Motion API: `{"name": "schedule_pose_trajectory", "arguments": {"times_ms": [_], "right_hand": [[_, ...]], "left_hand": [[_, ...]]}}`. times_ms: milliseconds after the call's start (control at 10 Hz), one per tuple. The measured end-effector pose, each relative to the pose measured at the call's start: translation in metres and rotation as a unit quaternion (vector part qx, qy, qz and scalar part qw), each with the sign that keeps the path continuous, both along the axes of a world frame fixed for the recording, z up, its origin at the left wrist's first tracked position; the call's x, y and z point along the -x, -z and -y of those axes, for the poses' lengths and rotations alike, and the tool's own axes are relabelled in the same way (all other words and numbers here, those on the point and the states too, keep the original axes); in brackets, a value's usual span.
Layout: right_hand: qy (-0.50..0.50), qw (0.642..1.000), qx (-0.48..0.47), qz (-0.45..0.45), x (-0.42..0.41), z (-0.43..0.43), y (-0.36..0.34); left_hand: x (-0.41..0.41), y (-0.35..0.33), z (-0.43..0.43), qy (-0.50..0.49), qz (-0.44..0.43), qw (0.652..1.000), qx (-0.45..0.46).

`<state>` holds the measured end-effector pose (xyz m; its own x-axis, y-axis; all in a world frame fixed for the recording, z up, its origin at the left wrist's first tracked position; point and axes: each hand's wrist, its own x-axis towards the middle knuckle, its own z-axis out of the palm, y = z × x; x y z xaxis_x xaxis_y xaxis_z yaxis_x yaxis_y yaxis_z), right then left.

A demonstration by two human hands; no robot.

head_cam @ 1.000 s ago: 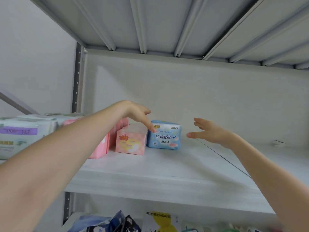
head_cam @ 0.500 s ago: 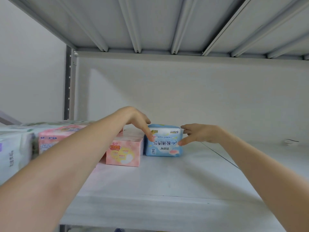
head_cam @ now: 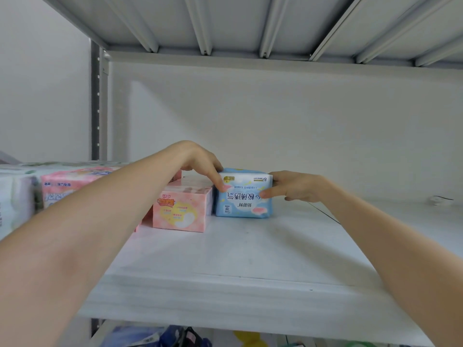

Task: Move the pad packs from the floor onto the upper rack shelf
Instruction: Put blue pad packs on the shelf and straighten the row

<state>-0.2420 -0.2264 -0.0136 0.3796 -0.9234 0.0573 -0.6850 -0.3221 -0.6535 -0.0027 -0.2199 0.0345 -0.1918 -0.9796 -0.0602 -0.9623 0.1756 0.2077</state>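
Open shelf right of blue pack; pink pack blocks its left; small item, maybe cable, farther right.

The left forearm covers most of the pink packs. The white pack beside them is blurred and cut by the edge. Fingers of the right hand go out of sight behind the blue pack. Goods below the shelf are blurred and cut off.
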Motion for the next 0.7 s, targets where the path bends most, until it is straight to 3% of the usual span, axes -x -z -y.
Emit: {"name": "schedule_pose_trajectory", "arguments": {"times_ms": [400,700], "right_hand": [[0.005,1.0,0.013,0.0,0.001,-0.003,0.003],[0.069,0.992,0.108,0.014,0.0,-0.015,0.007]], "left_hand": [[-0.002,0.004,0.0,0.017,-0.006,1.0,0.003],[0.005,0.01,-0.017,0.005,0.023,0.995,0.099]]}}
